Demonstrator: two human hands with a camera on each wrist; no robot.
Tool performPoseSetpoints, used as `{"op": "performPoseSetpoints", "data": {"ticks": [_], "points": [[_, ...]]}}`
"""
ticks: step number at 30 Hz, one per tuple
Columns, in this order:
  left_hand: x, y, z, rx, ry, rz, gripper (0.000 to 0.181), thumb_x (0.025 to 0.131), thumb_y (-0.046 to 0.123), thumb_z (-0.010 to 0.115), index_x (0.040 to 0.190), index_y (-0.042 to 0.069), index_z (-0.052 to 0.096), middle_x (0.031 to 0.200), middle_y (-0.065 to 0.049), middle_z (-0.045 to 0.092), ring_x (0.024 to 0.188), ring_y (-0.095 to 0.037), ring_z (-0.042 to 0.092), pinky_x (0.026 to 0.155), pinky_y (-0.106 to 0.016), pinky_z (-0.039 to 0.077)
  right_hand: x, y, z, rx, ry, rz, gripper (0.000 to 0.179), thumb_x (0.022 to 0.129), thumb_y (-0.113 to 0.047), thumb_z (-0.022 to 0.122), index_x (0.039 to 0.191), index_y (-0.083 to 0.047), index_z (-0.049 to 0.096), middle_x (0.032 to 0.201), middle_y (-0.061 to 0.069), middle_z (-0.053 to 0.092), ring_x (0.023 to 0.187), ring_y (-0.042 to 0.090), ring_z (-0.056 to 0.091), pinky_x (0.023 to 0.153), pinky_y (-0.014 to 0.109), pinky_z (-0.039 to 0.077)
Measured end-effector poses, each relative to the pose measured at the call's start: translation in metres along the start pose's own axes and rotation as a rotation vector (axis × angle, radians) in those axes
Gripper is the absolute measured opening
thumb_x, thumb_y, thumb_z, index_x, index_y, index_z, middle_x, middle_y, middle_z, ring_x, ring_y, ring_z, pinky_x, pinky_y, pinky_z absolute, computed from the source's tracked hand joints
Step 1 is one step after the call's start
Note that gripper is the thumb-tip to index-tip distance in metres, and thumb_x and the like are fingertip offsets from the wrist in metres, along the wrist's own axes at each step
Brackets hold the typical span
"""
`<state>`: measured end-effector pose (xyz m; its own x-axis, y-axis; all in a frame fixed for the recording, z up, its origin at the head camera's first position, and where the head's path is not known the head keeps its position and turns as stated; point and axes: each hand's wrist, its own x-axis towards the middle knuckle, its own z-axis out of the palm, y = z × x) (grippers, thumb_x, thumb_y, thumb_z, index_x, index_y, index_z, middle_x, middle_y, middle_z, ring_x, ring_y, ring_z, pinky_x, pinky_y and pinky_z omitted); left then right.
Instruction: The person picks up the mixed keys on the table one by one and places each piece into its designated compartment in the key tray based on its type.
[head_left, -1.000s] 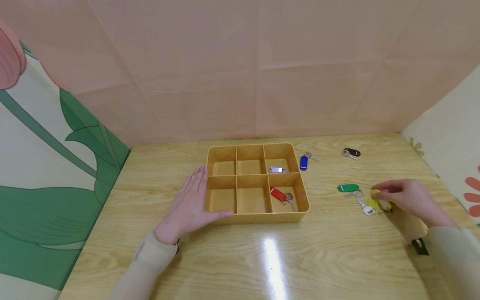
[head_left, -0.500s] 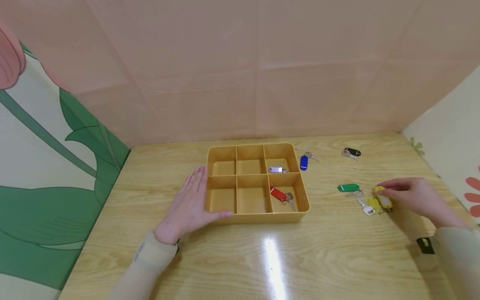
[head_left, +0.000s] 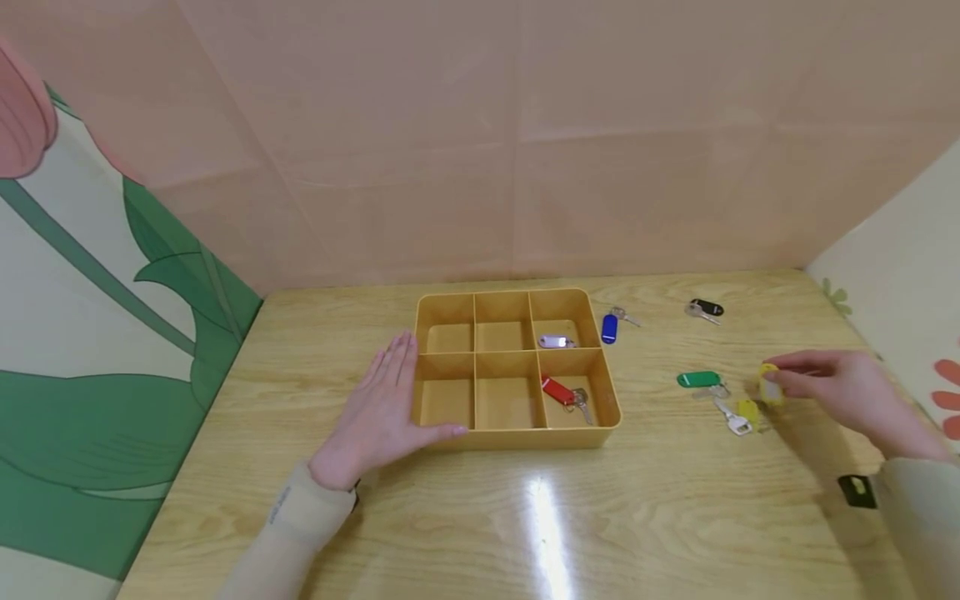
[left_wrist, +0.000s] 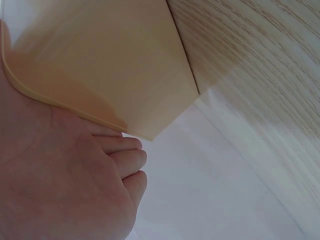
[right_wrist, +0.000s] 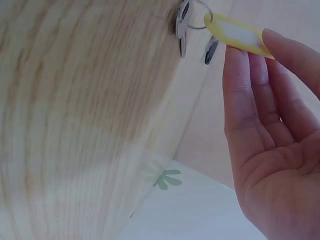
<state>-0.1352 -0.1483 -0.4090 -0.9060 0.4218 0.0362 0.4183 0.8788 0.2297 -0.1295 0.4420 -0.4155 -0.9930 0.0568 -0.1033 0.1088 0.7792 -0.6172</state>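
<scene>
My left hand (head_left: 375, 412) rests flat along the left wall of a tan six-compartment box (head_left: 517, 438), its thumb over the front rim. In the left wrist view the palm lies against the box's rim (left_wrist: 65, 109). Between thumb and fingers, my right hand (head_left: 847, 392) pinches a yellow key tag (head_left: 770, 385) at one end, raised over the table. From the tag's other end hangs a ring with a silver key (right_wrist: 181, 27) in the right wrist view. Just left of this hand lie a green key tag (head_left: 699, 380), a silver key (head_left: 735, 421) and a yellow piece (head_left: 748, 411).
Inside the box, a white key tag (head_left: 553, 342) sits in the back right compartment and a red key tag (head_left: 558, 390) with keys in the front right one. A blue key tag (head_left: 610, 328) and a black key tag (head_left: 707, 307) lie on the table behind, near the wall.
My right hand has drawn the yellow key tag up and a little right, away from the pile, and the tag has turned more upright. The left hand stays in place.
</scene>
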Motion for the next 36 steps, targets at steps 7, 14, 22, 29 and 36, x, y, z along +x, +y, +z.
{"op": "performPoseSetpoints", "data": {"ticks": [7, 14, 22, 29, 36], "points": [[0.000, 0.000, 0.000, -0.002, 0.009, 0.005, 0.134, 0.077, 0.095, 0.039, 0.161, -0.002, 0.002, 0.167, -0.015, -0.005, 0.153, -0.024, -0.006, 0.124, -0.039, 0.000, 0.001, -0.003, -0.004, 0.003, 0.012, -0.001, 0.052, 0.099, -0.040, 0.067, 0.130, 0.002, 0.065, 0.104, 0.016, 0.075, 0.080, 0.007, 0.072, 0.062, 0.021, 0.047], [0.001, 0.000, 0.000, 0.001, 0.012, 0.004, 0.134, 0.077, 0.096, 0.039, 0.161, -0.003, 0.004, 0.167, -0.015, -0.005, 0.153, -0.024, -0.006, 0.124, -0.038, 0.000, 0.002, -0.008, -0.002, -0.012, 0.037, 0.017, 0.054, 0.100, -0.044, 0.065, 0.130, 0.001, 0.066, 0.107, 0.018, 0.075, 0.078, -0.003, 0.065, 0.067, 0.029, 0.049], [0.000, 0.000, 0.000, 0.002, 0.012, 0.003, 0.134, 0.077, 0.096, 0.039, 0.161, -0.003, 0.004, 0.167, -0.016, -0.004, 0.154, -0.029, 0.000, 0.124, -0.040, 0.002, 0.004, -0.009, -0.001, 0.005, 0.095, -0.005, 0.052, 0.097, -0.044, 0.070, 0.125, -0.001, 0.070, 0.096, 0.002, 0.077, 0.076, -0.006, 0.062, 0.058, 0.019, 0.046], [0.000, 0.001, 0.000, 0.008, -0.001, -0.006, 0.134, 0.076, 0.096, 0.038, 0.161, 0.002, -0.005, 0.167, -0.014, -0.008, 0.154, -0.025, -0.007, 0.124, -0.038, 0.000, 0.003, -0.013, -0.002, 0.018, 0.102, -0.019, 0.049, 0.096, -0.043, 0.071, 0.123, -0.001, 0.070, 0.094, -0.006, 0.076, 0.078, -0.012, 0.057, 0.060, 0.015, 0.044], [0.000, 0.001, 0.001, 0.008, -0.003, -0.009, 0.134, 0.076, 0.096, 0.038, 0.161, 0.002, -0.004, 0.167, -0.014, -0.007, 0.154, -0.024, -0.007, 0.124, -0.039, 0.000, 0.002, -0.021, -0.005, 0.025, 0.137, -0.036, 0.047, 0.095, -0.042, 0.072, 0.121, -0.002, 0.072, 0.093, -0.017, 0.073, 0.079, -0.015, 0.054, 0.060, 0.013, 0.044]]}}
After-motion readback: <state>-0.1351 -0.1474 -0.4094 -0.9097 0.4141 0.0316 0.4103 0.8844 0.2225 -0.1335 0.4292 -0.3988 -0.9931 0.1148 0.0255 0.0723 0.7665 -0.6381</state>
